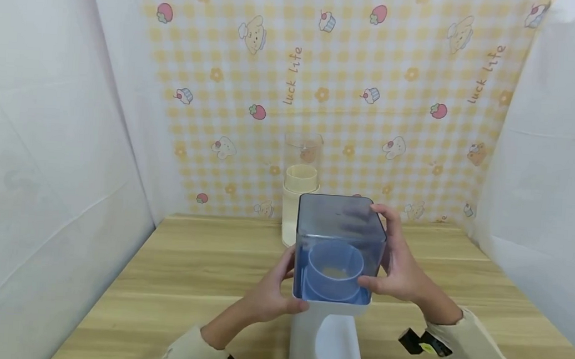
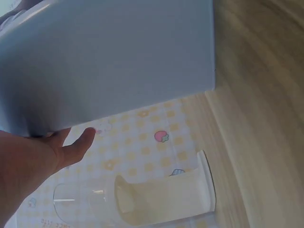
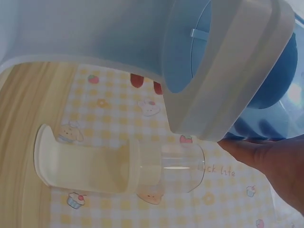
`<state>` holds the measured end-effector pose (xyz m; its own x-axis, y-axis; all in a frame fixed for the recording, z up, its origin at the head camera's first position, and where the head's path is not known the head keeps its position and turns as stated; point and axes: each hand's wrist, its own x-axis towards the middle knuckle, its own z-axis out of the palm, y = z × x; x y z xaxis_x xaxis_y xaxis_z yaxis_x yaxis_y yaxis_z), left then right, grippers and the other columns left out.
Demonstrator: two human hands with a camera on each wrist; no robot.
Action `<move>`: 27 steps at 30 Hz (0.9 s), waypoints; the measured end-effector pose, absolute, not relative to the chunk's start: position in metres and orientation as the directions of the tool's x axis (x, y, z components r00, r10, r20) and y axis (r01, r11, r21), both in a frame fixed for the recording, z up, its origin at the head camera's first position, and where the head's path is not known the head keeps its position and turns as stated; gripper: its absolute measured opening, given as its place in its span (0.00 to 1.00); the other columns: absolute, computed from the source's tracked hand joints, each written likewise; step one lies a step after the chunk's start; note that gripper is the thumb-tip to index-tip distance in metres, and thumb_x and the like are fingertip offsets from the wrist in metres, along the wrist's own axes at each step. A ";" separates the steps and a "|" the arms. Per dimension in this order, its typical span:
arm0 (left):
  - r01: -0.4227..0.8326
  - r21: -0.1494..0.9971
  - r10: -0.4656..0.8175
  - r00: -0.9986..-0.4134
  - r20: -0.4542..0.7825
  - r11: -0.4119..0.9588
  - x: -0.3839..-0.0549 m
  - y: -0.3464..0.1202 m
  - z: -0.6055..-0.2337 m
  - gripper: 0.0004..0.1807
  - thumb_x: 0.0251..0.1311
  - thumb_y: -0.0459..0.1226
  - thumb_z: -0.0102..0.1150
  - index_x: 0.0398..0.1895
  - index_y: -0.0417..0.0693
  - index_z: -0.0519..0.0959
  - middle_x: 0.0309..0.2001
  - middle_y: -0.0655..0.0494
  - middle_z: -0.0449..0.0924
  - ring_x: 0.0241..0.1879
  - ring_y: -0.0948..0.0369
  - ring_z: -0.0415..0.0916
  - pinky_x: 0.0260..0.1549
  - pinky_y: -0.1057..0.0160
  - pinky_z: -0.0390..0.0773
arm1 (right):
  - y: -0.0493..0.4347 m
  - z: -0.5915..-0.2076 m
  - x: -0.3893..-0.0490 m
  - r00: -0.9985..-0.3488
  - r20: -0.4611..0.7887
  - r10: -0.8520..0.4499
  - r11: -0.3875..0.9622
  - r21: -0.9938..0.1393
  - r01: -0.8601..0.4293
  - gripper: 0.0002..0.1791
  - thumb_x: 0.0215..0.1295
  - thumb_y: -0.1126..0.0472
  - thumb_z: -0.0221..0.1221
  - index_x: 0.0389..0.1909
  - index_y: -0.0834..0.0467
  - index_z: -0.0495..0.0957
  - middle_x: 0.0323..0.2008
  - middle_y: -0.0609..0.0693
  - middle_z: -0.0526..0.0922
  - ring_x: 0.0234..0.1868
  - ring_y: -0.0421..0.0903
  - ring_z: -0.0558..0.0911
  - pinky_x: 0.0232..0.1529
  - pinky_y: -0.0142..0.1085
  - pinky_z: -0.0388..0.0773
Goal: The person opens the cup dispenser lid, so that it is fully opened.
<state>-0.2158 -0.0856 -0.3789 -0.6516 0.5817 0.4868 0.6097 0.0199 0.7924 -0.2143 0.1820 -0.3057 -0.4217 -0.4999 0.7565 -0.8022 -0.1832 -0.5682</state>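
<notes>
While a plain white cloth (image 1: 45,129) hung at ten o'clock, a yellow-and-white checked cloth printed with strawberries (image 1: 356,56) filled twelve. Before it stood a cream, round-bodied dispenser with a clear top (image 1: 298,197); a white sheet (image 1: 554,153) hung at two, and a pale wood-grain table (image 1: 174,288) spread beneath.

Nearer, partly blocking the cream dispenser, a white, square-cornered plastic dispenser (image 1: 328,307) with a tinted blue-grey cover (image 1: 340,217) was upright between the hands. The left hand (image 1: 273,298) gripped it at eight o'clock, thumb on the front rim; the right hand (image 1: 395,271) gripped the cover at three, thumb on its front face.

The left fingertips were hidden behind the side wall; some right fingers showed only dimly through the cover. Whether the base touched the table was hard to tell.
</notes>
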 end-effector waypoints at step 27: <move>0.670 0.738 0.513 -0.662 0.546 0.079 -0.220 -0.074 -0.387 0.53 0.49 0.67 0.63 0.75 0.58 0.52 0.60 0.58 0.72 0.55 0.58 0.73 0.50 0.53 0.78 | 0.183 -0.304 -0.221 -0.392 0.771 -0.501 -0.042 -0.475 -0.879 0.66 0.44 0.51 0.79 0.71 0.68 0.41 0.72 0.66 0.54 0.62 0.53 0.69 0.55 0.36 0.73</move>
